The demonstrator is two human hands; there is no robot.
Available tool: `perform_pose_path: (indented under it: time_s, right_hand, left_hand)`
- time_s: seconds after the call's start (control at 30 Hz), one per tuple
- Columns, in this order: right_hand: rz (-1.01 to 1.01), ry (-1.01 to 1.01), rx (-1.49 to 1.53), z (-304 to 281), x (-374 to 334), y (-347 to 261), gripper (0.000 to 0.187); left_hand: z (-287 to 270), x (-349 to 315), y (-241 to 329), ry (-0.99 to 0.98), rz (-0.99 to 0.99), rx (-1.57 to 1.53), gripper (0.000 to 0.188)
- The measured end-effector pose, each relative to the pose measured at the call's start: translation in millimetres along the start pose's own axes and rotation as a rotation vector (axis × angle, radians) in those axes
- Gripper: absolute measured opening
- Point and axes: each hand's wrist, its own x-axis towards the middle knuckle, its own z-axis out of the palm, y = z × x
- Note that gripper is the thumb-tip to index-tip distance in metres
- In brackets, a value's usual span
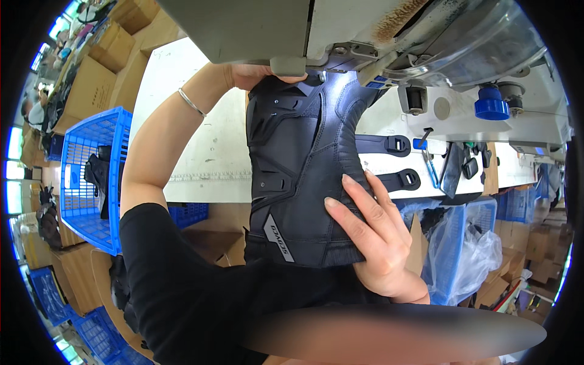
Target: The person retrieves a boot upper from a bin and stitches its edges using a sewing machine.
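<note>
A black motorcycle-boot upper (304, 182) with stitched panels and a grey label extends from under the sewing machine's head (340, 55) toward my body. A light shines on its far end. My left hand (258, 74) grips the far left edge, its fingers partly hidden by the machine. My right hand (377, 234) holds the near right edge, fingers over the leather and thumb out of sight. Two black straps with slotted ends (398, 145) stick out to the right of the boot upper; whether they are attached is hidden.
The white table (201, 152) carries a ruler strip. Small scissors-like snips (432, 167) and black pieces (469, 167) lie at the right. A blue crate (91, 182) stands left; another with plastic wrap (447, 255) stands right. Cardboard boxes (88, 91) fill the far left.
</note>
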Motion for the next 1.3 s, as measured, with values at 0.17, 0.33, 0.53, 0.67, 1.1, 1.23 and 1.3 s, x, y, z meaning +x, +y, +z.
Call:
perform_pose_path:
  time_s: [0.17,0.33,0.53,0.67,1.1,1.23,1.3]
  right_hand:
    - [0.096,-0.097,0.069,-21,6,8,0.048]
    - [0.179,-0.065,0.137,-36,15,23,0.039]
    - [0.094,-0.119,0.190,-53,27,61,0.029]
    - [0.033,-0.166,0.129,-62,34,66,0.029]
    - [0.018,-0.061,-0.389,-23,-13,27,0.042]
    - [0.008,0.068,-0.325,-14,-18,34,0.036]
    - [0.020,0.052,-0.323,-18,-16,38,0.035]
  left_hand:
    - [7,-9,1,0.064,0.032,0.095,0.031]
    - [10,-12,-7,-0.141,-0.195,-0.372,0.017]
    - [28,-22,-13,0.025,-0.202,-0.425,0.017]
    - [32,-29,-10,0.043,-0.250,-0.464,0.031]
    - [30,-31,21,-0.042,-0.250,-0.150,0.065]
    - [31,-30,15,-0.031,-0.192,-0.144,0.065]
    - [29,-26,8,-0.066,-0.142,-0.225,0.060]
